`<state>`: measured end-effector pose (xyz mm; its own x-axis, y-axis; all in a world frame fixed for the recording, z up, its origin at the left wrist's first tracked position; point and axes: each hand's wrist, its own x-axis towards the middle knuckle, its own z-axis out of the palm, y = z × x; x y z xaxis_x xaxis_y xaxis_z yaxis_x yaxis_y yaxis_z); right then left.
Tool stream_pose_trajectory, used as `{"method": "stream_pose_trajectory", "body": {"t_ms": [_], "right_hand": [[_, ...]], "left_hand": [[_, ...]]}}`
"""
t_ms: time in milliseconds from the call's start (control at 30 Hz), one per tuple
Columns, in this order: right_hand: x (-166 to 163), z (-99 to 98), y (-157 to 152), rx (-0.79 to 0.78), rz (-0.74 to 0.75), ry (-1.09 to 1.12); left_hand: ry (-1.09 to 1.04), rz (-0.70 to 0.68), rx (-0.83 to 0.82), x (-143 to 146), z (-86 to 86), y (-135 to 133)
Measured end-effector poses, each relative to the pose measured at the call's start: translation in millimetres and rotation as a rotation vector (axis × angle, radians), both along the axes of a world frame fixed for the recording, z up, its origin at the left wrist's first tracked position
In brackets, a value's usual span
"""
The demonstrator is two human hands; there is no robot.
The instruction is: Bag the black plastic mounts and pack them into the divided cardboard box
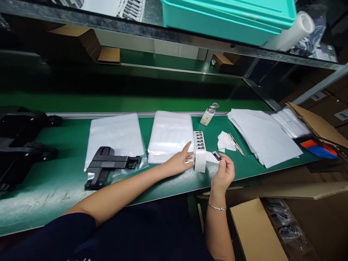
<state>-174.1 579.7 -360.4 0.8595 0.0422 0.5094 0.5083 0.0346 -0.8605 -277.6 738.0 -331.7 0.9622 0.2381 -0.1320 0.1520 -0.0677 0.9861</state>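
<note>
My right hand [224,171] pinches a small black-and-white label [216,156] between thumb and fingertips. A white paper strip [210,157] lies just left of it. My left hand [181,161] has its fingers spread at the lower right corner of a stack of clear plastic bags [171,132], its fingertips by a label sheet [199,140]. That sheet carries rows of black-and-white labels, and its blank end [200,163] points toward me. Farther left, a black plastic T-shaped part [108,165] rests on another clear bag [115,130].
A pump bottle [208,115] stands behind the sheet. Crumpled white paper [225,141] and tweezers [236,144] lie to the right, before white sheets [263,134]. Black parts [21,145] sit far left. Overhead, a shelf holds a teal bin [228,21]. An open carton [258,228] is below right.
</note>
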Motion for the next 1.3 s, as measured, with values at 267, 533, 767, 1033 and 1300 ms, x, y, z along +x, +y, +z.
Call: {"method": "stream_pose_trajectory", "body": {"t_ms": [267,533,767,1033,1300], "right_hand": [[-6,-1.7,21,0.113,0.318,0.534],[-114,17.0,138,-0.452,0.988,0.299],[-147,9.6,184,-0.721,0.996,0.225],[-148,15.4,187,-0.814,0.979,0.215],[-150,17.9,187,-0.843,0.973,0.19]], "left_hand": [[0.307,0.381,0.819,-202,5.0,175],[0.312,0.632,0.687,-224,-43.0,107],[0.196,0.666,0.586,-216,-39.3,89],[0.203,0.662,0.55,-216,-32.8,89],[0.203,0.659,0.548,-217,-33.9,89]]}}
